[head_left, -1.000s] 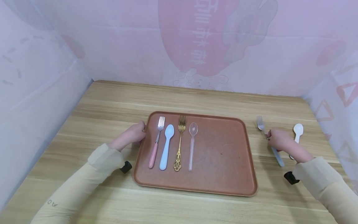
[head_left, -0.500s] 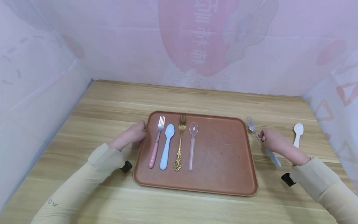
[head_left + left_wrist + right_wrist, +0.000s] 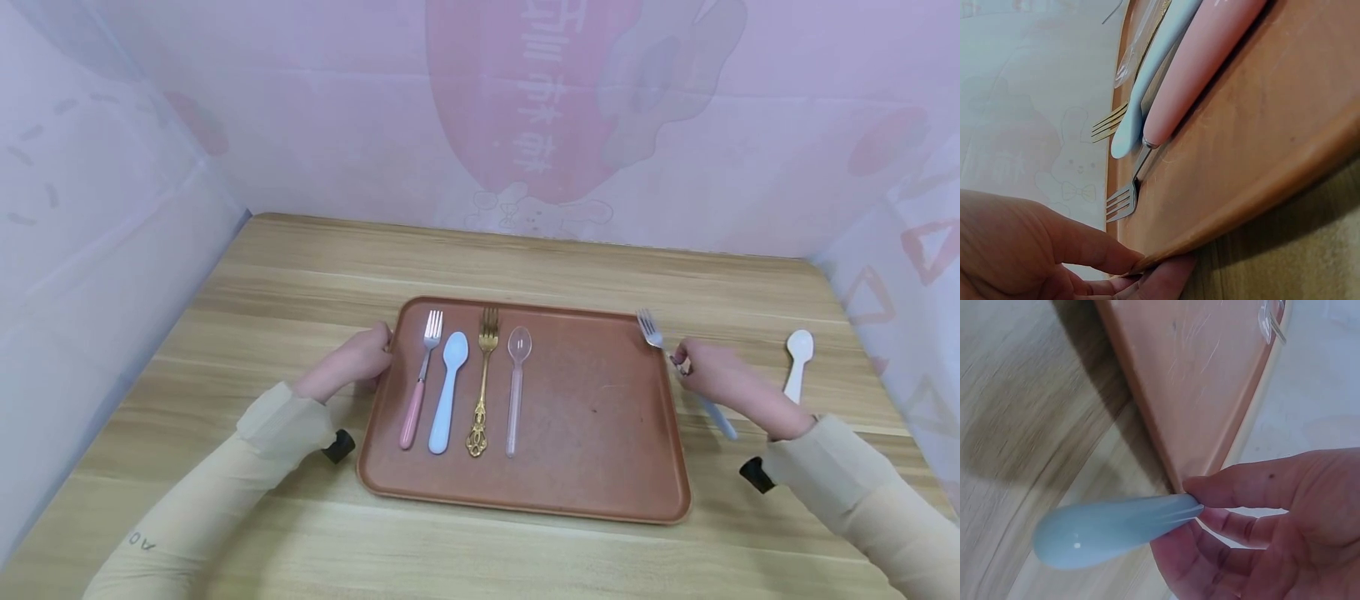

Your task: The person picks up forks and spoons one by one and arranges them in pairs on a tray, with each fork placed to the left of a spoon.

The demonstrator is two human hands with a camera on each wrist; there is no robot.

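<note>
Your right hand (image 3: 723, 379) pinches a fork with a pale blue handle (image 3: 678, 367), fingers curled round the handle near its neck. The fork is lifted, tines pointing away from you and to your left, just over the far right corner of the brown tray (image 3: 600, 467). In the right wrist view the blue handle end (image 3: 1110, 528) sticks out of your grip beside the tray's right edge (image 3: 1141, 419).

Your left hand (image 3: 352, 362) grips the tray's left rim near the far corner: thumb (image 3: 1094, 247) on top of the rim, fingers underneath.

On the tray, just right of your left hand, in a row with handles toward you: a pink-handled fork (image 3: 420, 379), a light blue spoon (image 3: 447, 392), a gold fork (image 3: 482, 379) and a clear plastic spoon (image 3: 515, 387). The tray half nearer your right hand is bare.

A white spoon (image 3: 797, 358) lies on the wooden table (image 3: 247, 308), right of your right hand, not touching it.
</note>
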